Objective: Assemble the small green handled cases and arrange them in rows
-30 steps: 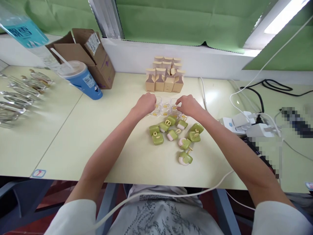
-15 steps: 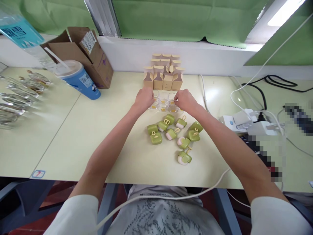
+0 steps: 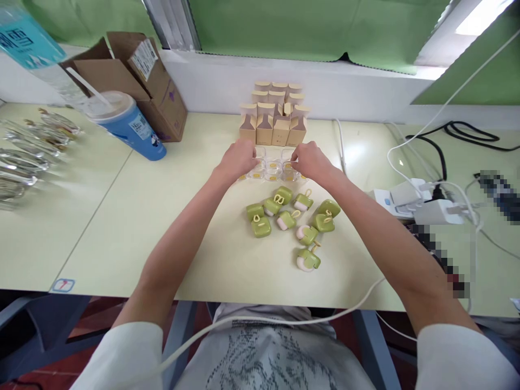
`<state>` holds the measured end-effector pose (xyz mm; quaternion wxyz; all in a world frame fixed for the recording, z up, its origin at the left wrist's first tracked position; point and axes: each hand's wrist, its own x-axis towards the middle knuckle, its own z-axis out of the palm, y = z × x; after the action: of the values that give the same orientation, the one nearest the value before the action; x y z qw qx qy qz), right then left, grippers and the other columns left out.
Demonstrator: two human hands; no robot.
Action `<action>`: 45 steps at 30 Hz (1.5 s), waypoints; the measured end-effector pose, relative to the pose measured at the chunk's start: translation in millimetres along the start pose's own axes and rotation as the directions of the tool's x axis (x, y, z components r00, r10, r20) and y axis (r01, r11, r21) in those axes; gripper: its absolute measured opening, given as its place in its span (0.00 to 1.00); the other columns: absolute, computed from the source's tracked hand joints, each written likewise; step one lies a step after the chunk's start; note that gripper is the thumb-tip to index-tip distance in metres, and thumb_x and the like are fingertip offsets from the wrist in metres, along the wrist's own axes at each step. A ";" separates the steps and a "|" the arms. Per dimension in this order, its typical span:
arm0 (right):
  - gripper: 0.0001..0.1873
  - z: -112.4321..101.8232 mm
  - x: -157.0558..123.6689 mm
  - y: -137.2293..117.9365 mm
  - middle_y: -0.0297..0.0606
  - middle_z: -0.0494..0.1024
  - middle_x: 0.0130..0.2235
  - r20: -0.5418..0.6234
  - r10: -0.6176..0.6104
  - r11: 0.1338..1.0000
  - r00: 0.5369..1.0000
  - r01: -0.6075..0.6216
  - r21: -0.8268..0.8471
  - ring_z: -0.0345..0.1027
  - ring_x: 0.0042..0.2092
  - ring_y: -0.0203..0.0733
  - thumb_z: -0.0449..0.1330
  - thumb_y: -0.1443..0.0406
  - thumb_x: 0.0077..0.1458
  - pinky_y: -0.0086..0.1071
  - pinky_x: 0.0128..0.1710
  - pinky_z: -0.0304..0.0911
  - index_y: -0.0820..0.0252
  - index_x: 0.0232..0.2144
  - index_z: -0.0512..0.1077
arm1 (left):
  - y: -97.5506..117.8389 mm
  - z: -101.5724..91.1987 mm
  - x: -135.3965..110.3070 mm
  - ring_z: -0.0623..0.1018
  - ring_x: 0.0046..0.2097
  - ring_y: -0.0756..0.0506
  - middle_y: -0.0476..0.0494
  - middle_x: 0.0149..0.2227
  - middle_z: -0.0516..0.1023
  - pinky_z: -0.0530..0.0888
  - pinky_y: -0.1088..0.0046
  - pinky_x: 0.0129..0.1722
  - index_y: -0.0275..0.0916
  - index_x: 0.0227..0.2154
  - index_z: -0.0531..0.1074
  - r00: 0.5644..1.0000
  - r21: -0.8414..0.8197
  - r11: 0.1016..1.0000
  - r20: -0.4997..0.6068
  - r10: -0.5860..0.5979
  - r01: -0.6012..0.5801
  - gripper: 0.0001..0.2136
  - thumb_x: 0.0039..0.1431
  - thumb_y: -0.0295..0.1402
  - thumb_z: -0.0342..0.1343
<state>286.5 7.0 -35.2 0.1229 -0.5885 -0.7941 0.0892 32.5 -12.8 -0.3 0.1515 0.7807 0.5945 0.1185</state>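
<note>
Count: 10 green keychain charms (image 3: 286,219) loose on the counter (image 3: 162,227), about 11 tan boxes (image 3: 264,129) stacked behind them. Clear cases (image 3: 273,169) sit in between, count unreadable. Left hand (image 3: 239,157) and right hand (image 3: 311,161) curl onto the two ends of the cases, forearms converging; can't tell if clamped. Open room left, cables (image 3: 410,162) right.

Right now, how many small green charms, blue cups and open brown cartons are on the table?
Small green plastic charms with yellow loops: 10
Blue paper cup with lid and straw: 1
Open brown cardboard carton: 1
Total: 12
</note>
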 end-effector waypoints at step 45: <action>0.25 -7.2 -186.0 -131.8 0.61 0.77 0.64 0.226 -0.362 0.930 0.904 0.366 0.027 0.84 0.52 0.58 0.61 0.67 0.78 0.53 0.55 0.84 0.60 0.73 0.76 | -28.2 47.0 -208.6 0.86 0.56 0.40 0.38 0.56 0.84 0.90 0.62 0.46 0.48 0.66 0.75 0.865 -0.282 0.841 -0.352 0.358 -0.463 0.26 0.69 0.21 0.61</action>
<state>219.9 -209.4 -7.3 0.0408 -0.4169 -0.8994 0.1249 -30.7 -211.5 -55.5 0.1739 0.8245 0.3953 0.3656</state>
